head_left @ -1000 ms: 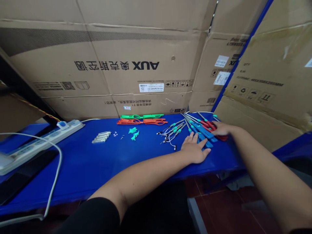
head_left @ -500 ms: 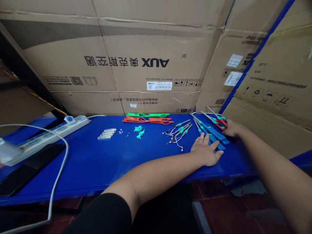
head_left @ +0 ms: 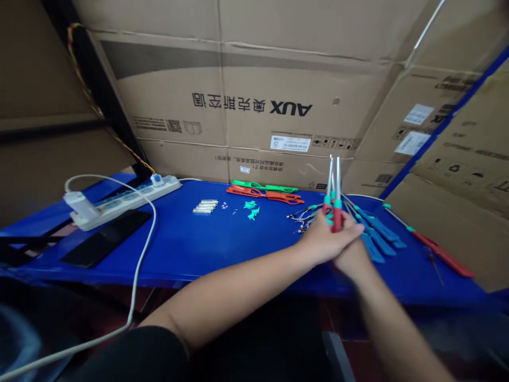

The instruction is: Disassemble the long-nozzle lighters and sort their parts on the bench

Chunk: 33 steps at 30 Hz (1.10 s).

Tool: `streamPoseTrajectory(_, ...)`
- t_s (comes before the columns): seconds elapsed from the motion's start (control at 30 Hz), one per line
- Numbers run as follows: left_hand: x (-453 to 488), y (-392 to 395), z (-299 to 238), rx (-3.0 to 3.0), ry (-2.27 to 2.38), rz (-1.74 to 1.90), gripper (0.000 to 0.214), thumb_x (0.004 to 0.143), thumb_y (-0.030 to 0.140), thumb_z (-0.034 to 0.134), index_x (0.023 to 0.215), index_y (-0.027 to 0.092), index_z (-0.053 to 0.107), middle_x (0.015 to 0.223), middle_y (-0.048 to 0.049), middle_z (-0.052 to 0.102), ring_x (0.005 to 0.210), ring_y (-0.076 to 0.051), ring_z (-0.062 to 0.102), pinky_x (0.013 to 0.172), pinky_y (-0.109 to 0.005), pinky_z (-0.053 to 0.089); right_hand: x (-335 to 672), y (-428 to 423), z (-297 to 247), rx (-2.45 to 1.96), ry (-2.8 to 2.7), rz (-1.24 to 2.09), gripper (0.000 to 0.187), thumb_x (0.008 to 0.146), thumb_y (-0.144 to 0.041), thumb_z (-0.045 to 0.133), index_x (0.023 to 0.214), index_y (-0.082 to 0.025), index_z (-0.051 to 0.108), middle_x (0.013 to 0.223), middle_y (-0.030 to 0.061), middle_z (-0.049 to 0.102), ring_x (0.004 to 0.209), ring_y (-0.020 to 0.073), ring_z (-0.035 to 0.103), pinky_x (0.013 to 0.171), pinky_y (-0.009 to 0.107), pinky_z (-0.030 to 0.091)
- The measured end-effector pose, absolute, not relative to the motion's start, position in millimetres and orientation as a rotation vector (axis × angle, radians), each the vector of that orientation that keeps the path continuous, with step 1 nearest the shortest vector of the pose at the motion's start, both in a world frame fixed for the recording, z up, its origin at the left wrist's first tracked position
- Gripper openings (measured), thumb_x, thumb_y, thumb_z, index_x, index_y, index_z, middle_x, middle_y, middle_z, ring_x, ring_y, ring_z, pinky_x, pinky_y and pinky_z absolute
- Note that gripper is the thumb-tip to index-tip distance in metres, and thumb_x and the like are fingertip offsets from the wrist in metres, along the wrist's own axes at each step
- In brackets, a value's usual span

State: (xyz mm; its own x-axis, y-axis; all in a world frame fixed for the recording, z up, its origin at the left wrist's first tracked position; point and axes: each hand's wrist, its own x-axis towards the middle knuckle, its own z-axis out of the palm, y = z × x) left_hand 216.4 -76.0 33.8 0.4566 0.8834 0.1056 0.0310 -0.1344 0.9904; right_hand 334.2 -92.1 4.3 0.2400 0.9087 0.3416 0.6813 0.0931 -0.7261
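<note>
Both my hands are together above the blue table, around two red stick lighters (head_left: 337, 218) held upright with their metal tubes pointing up. My left hand (head_left: 321, 241) wraps them from the left, thumb stretched across to the right. My right hand (head_left: 353, 255) closes round the handles from behind, its fingers mostly hidden. Several blue stick lighters (head_left: 377, 233) lie fanned out just right of the hands. Another red stick lighter (head_left: 443, 255) lies farther right. Metal nozzle rods with wires (head_left: 302, 216) lie partly hidden behind my left hand.
Orange casing halves (head_left: 264, 194) and green casing halves (head_left: 278, 188) lie at the back. Small teal plastic parts (head_left: 253, 213) and several clear cylinders (head_left: 204, 207) sit left of centre. A power strip (head_left: 127, 201), white cable (head_left: 140, 254) and black flat object (head_left: 107, 239) occupy the left. A screwdriver (head_left: 433, 260) lies right.
My left hand has lifted off the blue lighters and closed on the red ones. My right hand has brought red lighters from the right to meet it. The view has swung right.
</note>
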Motion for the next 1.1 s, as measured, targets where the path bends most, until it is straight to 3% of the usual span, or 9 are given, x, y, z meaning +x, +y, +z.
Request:
streamPoseTrajectory(0.13, 146.1, -74.5, 20.0, 1.82, 1.126, 0.82, 0.054, 0.094, 0.053, 0.046, 0.136, 0.018, 0.047, 0.13, -0.0141, 0.062, 0.121, -0.028, 0.059, 0.105, -0.043, 0.046, 235.0, -98.4, -24.4, -1.494, -1.531, 0.476, 0.072, 0.09, -0.046, 0.046, 0.151, -0.019, 0.02, 0.133, 0.0194, 0.058, 0.114, 0.0316, 0.063, 0.095, 0.046, 0.053)
streamPoseTrajectory(0.27, 90.8, -65.8, 22.3, 1.999, 1.158, 0.598, 0.045, 0.097, 0.052, 0.038, 0.123, 0.022, 0.057, 0.113, -0.0076, 0.07, 0.104, -0.025, 0.065, 0.094, -0.039, 0.052, 202.2, -117.0, -26.0, -1.606, -1.793, 0.434, 0.087, 0.091, -0.044, 0.047, 0.158, -0.019, -0.002, 0.147, 0.022, 0.047, 0.129, 0.0409, 0.052, 0.101, 0.059, 0.045)
streamPoseTrajectory(0.4, 69.0, -59.1, 28.0, 2.046, 1.075, 0.392, 0.046, 0.092, 0.061, 0.043, 0.106, 0.023, 0.064, 0.097, -0.0034, 0.073, 0.09, -0.023, 0.067, 0.082, -0.032, 0.052, 200.3, -132.9, -18.5, -1.698, -1.975, 0.282, 0.089, 0.089, -0.056, 0.048, 0.159, -0.017, 0.007, 0.141, 0.0249, 0.052, 0.122, 0.0464, 0.052, 0.1, 0.066, 0.04)
streamPoseTrajectory(0.6, 76.1, -48.7, 27.8, 2.179, 1.064, 0.201, 0.05, 0.096, 0.06, 0.034, 0.105, 0.021, 0.063, 0.098, -0.0045, 0.073, 0.084, -0.022, 0.065, 0.074, -0.029, 0.048, 220.8, -130.6, -16.5, -1.721, -2.054, 0.247, 0.09, 0.079, -0.08, 0.048, 0.152, -0.034, 0.022, 0.137, 0.0129, 0.06, 0.119, 0.0415, 0.056, 0.095, 0.059, 0.046)
streamPoseTrajectory(0.7, 84.5, -43.2, 27.2, 2.369, 1.153, 0.125, 0.049, 0.098, 0.057, 0.029, 0.101, 0.02, 0.061, 0.095, -0.0075, 0.07, 0.081, -0.023, 0.064, 0.071, -0.031, 0.046, 225.5, -123.7, -17.4, -1.784, -2.09, 0.197, 0.096, 0.073, -0.086, 0.049, 0.146, -0.026, 0.038, 0.134, 0.0155, 0.063, 0.113, 0.0407, 0.06, 0.092, 0.054, 0.049)
streamPoseTrajectory(0.83, 92.1, -33.6, 27.2, 2.587, 1.194, 0.028, 0.036, 0.098, 0.044, 0.033, 0.106, 0.018, 0.058, 0.098, -0.0103, 0.066, 0.086, -0.025, 0.062, 0.073, -0.034, 0.047, 226.9, -119.5, -15.6, -1.818, -2.089, 0.15, 0.075, 0.091, -0.065, 0.041, 0.146, -0.015, 0.044, 0.129, 0.0194, 0.065, 0.109, 0.0381, 0.064, 0.089, 0.048, 0.05)
streamPoseTrajectory(0.97, 86.5, -28.4, 24.0, 2.644, 1.062, 0.085, 0.038, 0.1, 0.044, 0.032, 0.114, 0.021, 0.058, 0.106, -0.0097, 0.061, 0.097, -0.025, 0.06, 0.086, -0.037, 0.049, 280.5, -121.4, 1.4, -1.883, -2.011, 0.068, 0.051, 0.093, -0.052, 0.047, 0.137, -0.028, 0.057, 0.124, 0.0048, 0.071, 0.106, 0.028, 0.067, 0.086, 0.036, 0.053)
streamPoseTrajectory(1.03, 79.5, -29.6, 22.5, 2.653, 1.04, 0.142, 0.042, 0.101, 0.047, 0.031, 0.116, 0.021, 0.06, 0.114, -0.0103, 0.059, 0.104, -0.026, 0.058, 0.092, -0.04, 0.048, 340.8, -124.0, 14.4, -2.065, -1.802, -0.055, 0.04, 0.097, -0.039, 0.037, 0.117, -0.025, 0.069, 0.116, 0.0096, 0.073, 0.103, 0.0284, 0.068, 0.085, 0.039, 0.053)
streamPoseTrajectory(1.1, 71.6, -31.5, 23.2, 2.675, 1.014, 0.199, 0.045, 0.101, 0.05, 0.033, 0.126, 0.021, 0.057, 0.125, -0.011, 0.056, 0.114, -0.027, 0.055, 0.098, -0.042, 0.046, 412.4, -126.9, 25.2, -2.283, -1.553, -0.181, 0.044, 0.094, -0.034, 0.035, 0.105, -0.015, 0.073, 0.095, 0.0233, 0.073, 0.085, 0.0353, 0.07, 0.071, 0.047, 0.053)
